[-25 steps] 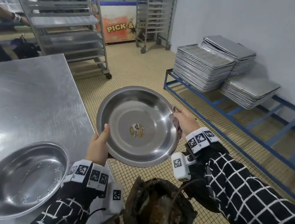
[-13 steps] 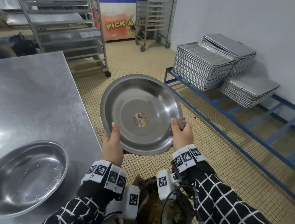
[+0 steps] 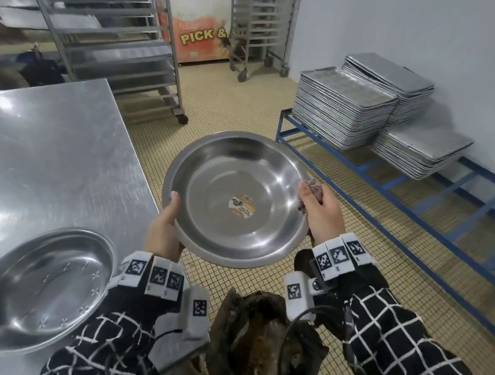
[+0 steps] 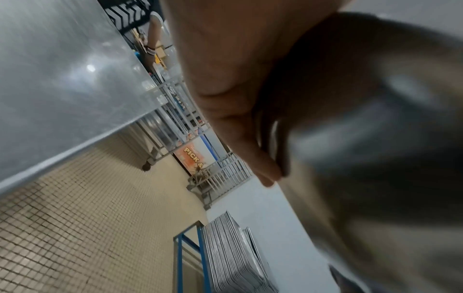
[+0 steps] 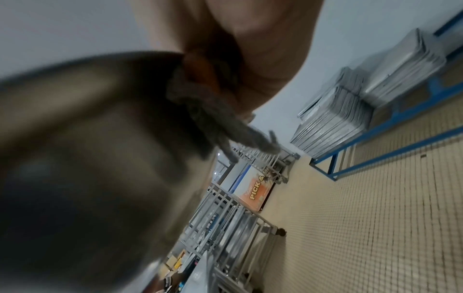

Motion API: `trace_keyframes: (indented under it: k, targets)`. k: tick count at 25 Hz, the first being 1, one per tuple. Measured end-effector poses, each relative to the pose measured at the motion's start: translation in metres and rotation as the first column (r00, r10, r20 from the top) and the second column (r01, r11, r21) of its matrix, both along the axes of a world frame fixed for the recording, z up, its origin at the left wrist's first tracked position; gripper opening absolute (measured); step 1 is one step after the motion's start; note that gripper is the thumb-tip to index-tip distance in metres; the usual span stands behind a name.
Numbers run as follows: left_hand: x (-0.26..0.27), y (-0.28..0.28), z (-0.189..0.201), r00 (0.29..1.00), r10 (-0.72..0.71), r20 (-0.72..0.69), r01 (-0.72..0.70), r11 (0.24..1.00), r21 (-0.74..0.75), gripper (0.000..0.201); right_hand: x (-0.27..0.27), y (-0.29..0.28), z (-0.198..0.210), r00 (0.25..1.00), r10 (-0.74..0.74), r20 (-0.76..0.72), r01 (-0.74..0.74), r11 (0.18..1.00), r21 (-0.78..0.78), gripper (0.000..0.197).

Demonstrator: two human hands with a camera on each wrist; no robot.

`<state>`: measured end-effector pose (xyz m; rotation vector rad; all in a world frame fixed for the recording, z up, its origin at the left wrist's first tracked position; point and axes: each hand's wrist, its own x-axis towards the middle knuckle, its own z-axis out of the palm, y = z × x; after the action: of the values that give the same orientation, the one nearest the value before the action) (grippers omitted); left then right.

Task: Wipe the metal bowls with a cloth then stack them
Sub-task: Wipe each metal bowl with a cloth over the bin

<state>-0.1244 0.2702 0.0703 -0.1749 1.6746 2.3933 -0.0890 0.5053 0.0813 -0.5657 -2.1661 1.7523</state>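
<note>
I hold a wide metal bowl [image 3: 235, 201] with a sticker at its centre in the air beside the table corner. My left hand [image 3: 164, 231] grips its left rim, thumb on the inside. My right hand [image 3: 320, 209] grips the right rim with a bunched grey cloth [image 3: 313, 191] pressed against it. A second metal bowl [image 3: 40, 290] rests on the steel table [image 3: 33, 157] at the near left. The left wrist view shows fingers [image 4: 240, 123] under the blurred bowl [image 4: 375, 158]. In the right wrist view the cloth [image 5: 208, 111] hangs between palm and bowl [image 5: 100, 138].
Stacks of metal trays [image 3: 364, 104] sit on a low blue frame [image 3: 397, 200] to the right by the wall. Wheeled tray racks [image 3: 116, 47] stand behind the table. A dark open bag [image 3: 259, 341] hangs in front of my body. The floor is tiled.
The bowl has turned in my hands and dropped slightly. My right hand with the cloth slid along the right rim, down toward me and back up. The bowl on the table stayed put.
</note>
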Motion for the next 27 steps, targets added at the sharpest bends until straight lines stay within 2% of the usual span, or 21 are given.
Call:
trace_keyframes:
  k: [3, 6, 8, 10, 12, 15, 18, 22, 24, 27]
  targets:
    - [0.004, 0.021, -0.003, 1.000, 0.005, -0.015, -0.005, 1.000, 0.010, 0.040, 0.000, -0.016, -0.008, 0.991, -0.133, -0.024, 0.130, 0.987, -0.098, 0.024]
    - [0.011, 0.035, -0.005, 0.983, -0.181, -0.021, 0.178, 0.980, -0.090, 0.033, 0.004, -0.018, -0.008, 0.974, -0.225, -0.018, 0.222, 0.969, -0.105, 0.025]
    - [0.011, 0.036, -0.009, 0.957, -0.289, -0.018, 0.284, 0.948, -0.146, 0.043, 0.006, -0.008, -0.002, 0.979, -0.202, -0.031, 0.201, 0.979, -0.016, 0.024]
    - [0.007, 0.029, -0.007, 0.950, -0.308, -0.052, 0.305, 0.950, -0.063, 0.056, 0.007, 0.009, 0.007, 0.989, -0.141, -0.037, 0.144, 0.987, 0.076, 0.025]
    - [0.000, 0.016, -0.002, 0.955, -0.287, -0.080, 0.294, 0.951, 0.095, 0.061, 0.007, 0.025, 0.015, 0.999, -0.047, -0.016, 0.049, 0.988, 0.147, 0.028]
    - [-0.005, 0.006, 0.004, 0.974, -0.224, -0.045, 0.228, 0.952, 0.203, 0.047, 0.009, 0.032, 0.022, 0.999, 0.039, 0.034, -0.045, 0.984, 0.174, 0.030]
    - [-0.004, 0.013, 0.003, 0.991, -0.133, 0.013, 0.130, 0.982, 0.139, 0.044, 0.012, 0.014, 0.021, 0.997, -0.073, 0.001, 0.073, 0.996, 0.050, 0.029]
    - [0.006, 0.032, 0.008, 0.996, -0.088, -0.022, 0.088, 0.996, -0.019, 0.034, 0.010, -0.018, 0.009, 0.972, -0.234, -0.022, 0.232, 0.971, -0.062, 0.028]
    - [0.012, 0.041, 0.006, 0.990, -0.142, -0.021, 0.139, 0.984, -0.112, 0.034, 0.009, -0.029, 0.005, 0.963, -0.269, -0.025, 0.266, 0.959, -0.102, 0.025]
    - [0.016, 0.043, 0.000, 0.938, -0.344, 0.045, 0.346, 0.912, -0.221, 0.045, 0.010, -0.033, 0.003, 0.964, -0.262, -0.044, 0.257, 0.961, -0.098, 0.024]
